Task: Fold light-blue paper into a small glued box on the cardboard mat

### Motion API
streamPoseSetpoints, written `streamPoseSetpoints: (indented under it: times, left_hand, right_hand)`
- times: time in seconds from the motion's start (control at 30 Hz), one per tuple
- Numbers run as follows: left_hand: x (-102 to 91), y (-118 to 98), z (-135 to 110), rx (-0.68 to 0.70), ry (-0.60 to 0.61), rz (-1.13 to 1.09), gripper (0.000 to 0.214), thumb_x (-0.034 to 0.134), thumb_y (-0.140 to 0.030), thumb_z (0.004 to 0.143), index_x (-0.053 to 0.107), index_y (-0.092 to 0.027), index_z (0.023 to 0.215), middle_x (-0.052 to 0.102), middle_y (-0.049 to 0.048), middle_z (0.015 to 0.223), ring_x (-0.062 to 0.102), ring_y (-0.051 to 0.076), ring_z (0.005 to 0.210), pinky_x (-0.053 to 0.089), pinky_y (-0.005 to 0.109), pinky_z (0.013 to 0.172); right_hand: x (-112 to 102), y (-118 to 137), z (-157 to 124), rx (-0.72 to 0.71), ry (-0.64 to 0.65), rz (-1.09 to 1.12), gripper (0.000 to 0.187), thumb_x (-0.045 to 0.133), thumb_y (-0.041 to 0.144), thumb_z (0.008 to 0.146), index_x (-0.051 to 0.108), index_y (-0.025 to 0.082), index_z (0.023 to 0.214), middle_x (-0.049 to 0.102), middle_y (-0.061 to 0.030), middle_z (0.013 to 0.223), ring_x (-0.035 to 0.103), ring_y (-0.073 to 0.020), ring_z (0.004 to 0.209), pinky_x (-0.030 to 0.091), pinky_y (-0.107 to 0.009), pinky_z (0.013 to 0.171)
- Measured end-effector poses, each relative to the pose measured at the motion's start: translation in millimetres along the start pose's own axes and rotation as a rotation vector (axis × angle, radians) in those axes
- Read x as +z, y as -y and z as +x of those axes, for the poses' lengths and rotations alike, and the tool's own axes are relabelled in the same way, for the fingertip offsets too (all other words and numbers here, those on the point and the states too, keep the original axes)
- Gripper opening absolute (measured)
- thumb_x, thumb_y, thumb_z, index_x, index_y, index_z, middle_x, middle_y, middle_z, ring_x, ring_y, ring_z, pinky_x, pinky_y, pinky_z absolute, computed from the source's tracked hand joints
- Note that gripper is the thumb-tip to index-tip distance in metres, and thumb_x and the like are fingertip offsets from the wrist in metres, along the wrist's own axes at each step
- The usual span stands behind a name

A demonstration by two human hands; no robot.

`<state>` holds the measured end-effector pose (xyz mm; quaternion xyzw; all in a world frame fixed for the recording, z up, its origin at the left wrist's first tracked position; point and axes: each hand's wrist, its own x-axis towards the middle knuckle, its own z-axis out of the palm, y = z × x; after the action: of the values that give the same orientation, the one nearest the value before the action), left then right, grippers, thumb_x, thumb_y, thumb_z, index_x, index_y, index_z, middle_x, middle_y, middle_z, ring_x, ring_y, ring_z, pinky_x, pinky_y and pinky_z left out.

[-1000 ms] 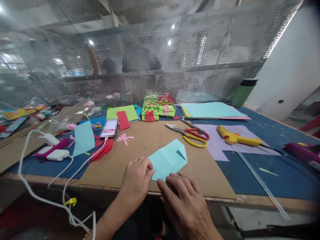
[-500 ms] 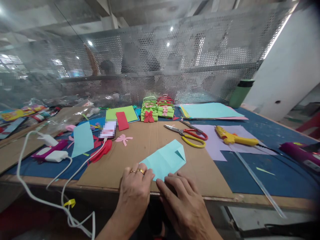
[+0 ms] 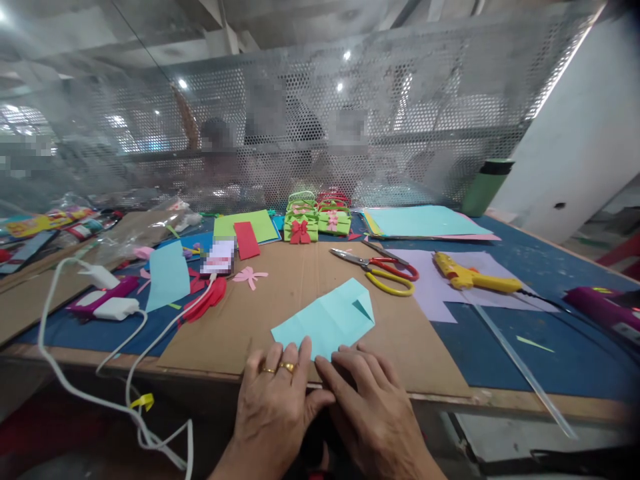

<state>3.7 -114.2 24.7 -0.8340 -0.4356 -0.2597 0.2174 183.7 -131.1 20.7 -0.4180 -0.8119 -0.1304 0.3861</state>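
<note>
A light blue sheet of paper (image 3: 325, 320) lies on the brown cardboard (image 3: 225, 333), folded, with a small flap turned in at its right end. My left hand (image 3: 280, 393), with rings on two fingers, stretches its fingers over the sheet's near left edge. Close beside it, my right hand (image 3: 367, 393) rests bent fingertips on the near edge toward the right. Neither hand lifts the paper; both lie open on it. Beyond the sheet are scissors with red handles (image 3: 400, 267) and scissors with yellow handles (image 3: 393, 283), lying crossed.
Small green paper bags (image 3: 301, 230) with bows stand at the back. A yellow glue gun (image 3: 470, 277) with a clear glue stick (image 3: 525, 367) lies right on lilac paper (image 3: 430, 300). Left are a phone (image 3: 219, 257), white cables (image 3: 47, 327) and red paper pieces (image 3: 210, 300).
My left fingers have straightened and spread, baring more of the paper's left corner. The left thumb has moved nearer my right hand. The right hand and paper have hardly moved.
</note>
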Motion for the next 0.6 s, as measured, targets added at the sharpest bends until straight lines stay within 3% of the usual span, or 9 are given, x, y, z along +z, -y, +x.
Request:
streamPoseSetpoints:
  times: [0.13,0.4,0.47,0.6]
  left_hand:
    - [-0.2,-2,-1,-0.023,-0.039,0.012,0.062,0.029,-0.056,0.099,0.064,-0.014,0.126,0.07,0.0112,0.103,0.056,0.027,0.097,0.034,0.043,0.087]
    - [0.3,0,0,0.009,-0.018,0.012,0.067,0.027,-0.059,0.097,0.065,-0.011,0.125,0.07,0.0111,0.1,0.056,0.027,0.096,0.034,0.043,0.089]
    - [1.6,-3,-3,0.001,-0.017,0.029,0.068,0.028,-0.059,0.097,0.063,-0.01,0.129,0.07,0.0122,0.104,0.056,0.028,0.099,0.034,0.044,0.09]
    - [1.1,-7,-12,-0.057,0.0,0.023,0.065,0.04,-0.066,0.091,0.06,-0.022,0.134,0.068,0.0115,0.118,0.056,0.03,0.107,0.033,0.046,0.094]
  right_hand:
    - [-1,1,1,0.019,0.021,0.014,0.033,0.04,0.028,0.101,0.064,0.017,0.122,0.066,-0.008,0.105,0.057,-0.0214,0.105,0.034,-0.039,0.103]
    - [-2,3,7,0.027,0.074,-0.061,0.04,0.031,0.035,0.104,0.065,0.019,0.118,0.065,-0.0082,0.1,0.055,-0.0223,0.097,0.034,-0.038,0.097]
    - [-1,2,6,0.02,0.085,-0.073,0.039,0.032,0.035,0.104,0.065,0.02,0.119,0.065,-0.008,0.1,0.055,-0.0223,0.096,0.035,-0.037,0.095]
    - [0,2,3,0.018,0.083,-0.08,0.033,0.039,0.029,0.102,0.063,0.02,0.123,0.064,-0.0082,0.102,0.054,-0.023,0.098,0.035,-0.039,0.096]
